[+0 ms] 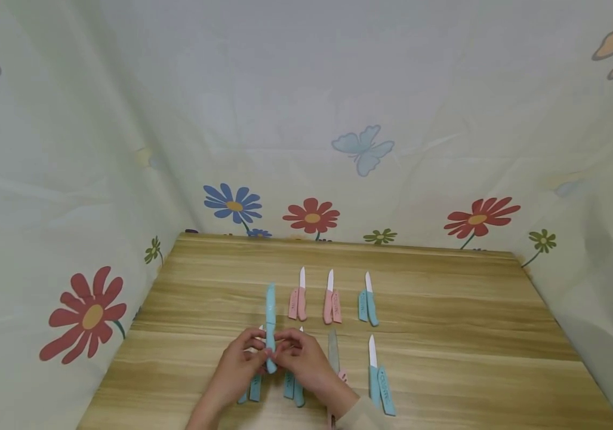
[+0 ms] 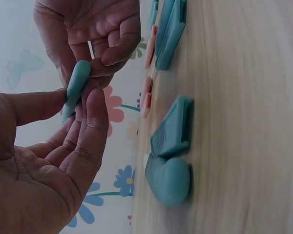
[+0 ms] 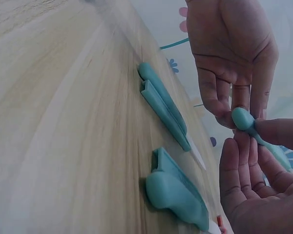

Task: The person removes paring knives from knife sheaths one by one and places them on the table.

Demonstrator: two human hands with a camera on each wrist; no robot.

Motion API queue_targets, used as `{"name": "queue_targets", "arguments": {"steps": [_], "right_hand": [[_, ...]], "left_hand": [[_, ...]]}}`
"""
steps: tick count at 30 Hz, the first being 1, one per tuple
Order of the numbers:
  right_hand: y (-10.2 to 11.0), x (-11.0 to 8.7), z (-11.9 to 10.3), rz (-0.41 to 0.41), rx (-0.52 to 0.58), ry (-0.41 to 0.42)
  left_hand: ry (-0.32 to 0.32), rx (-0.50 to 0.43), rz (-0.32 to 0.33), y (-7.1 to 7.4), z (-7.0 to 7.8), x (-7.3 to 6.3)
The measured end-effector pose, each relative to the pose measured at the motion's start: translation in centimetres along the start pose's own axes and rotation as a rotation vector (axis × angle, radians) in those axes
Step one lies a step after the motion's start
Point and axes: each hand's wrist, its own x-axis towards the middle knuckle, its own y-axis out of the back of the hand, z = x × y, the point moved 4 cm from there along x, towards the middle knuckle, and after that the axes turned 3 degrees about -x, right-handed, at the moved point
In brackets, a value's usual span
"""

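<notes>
Both hands hold one teal paring knife (image 1: 271, 334) upright above the table, its handle end toward me. A teal sheath (image 1: 270, 301) seems to cover its blade. My left hand (image 1: 237, 363) pinches the handle between thumb and fingers; in the left wrist view its palm (image 2: 44, 185) faces the knife. From the other side my right hand (image 1: 303, 359) pinches the same handle, as the right wrist view shows with its fingers (image 3: 239, 165) close under the handle. Beneath the hands lie two partly hidden teal knives, one handle (image 1: 298, 394) showing by the right hand.
Across the back of the wooden table (image 1: 446, 334) lie two pink knives (image 1: 302, 301) (image 1: 329, 304) and a teal knife (image 1: 371, 304), sheaths beside them. Another teal knife (image 1: 373, 376) lies front right. A grey blade (image 1: 333, 352) is partly under the right forearm. Flowered cloth (image 1: 306, 119) surrounds the table.
</notes>
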Motion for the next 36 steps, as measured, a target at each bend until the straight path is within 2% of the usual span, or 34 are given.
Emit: {"name": "queue_targets", "arguments": {"steps": [12, 22, 29, 36], "right_hand": [[1.6, -1.0, 0.5, 0.001, 0.030, -0.015], [3.1, -2.0, 0.8, 0.004, 0.069, -0.052], [4.3, -2.7, 0.9, -0.005, 0.027, -0.066], [5.1, -3.0, 1.4, 0.001, 0.013, -0.073]], "left_hand": [[-0.026, 0.040, -0.065, -1.8, 0.0, 0.1], [-0.051, 0.017, -0.093, -3.6, 0.4, 0.2], [-0.052, 0.008, -0.135, -4.8, 0.1, 0.3], [-0.052, 0.018, -0.142, -5.7, -0.1, 0.2]]}}
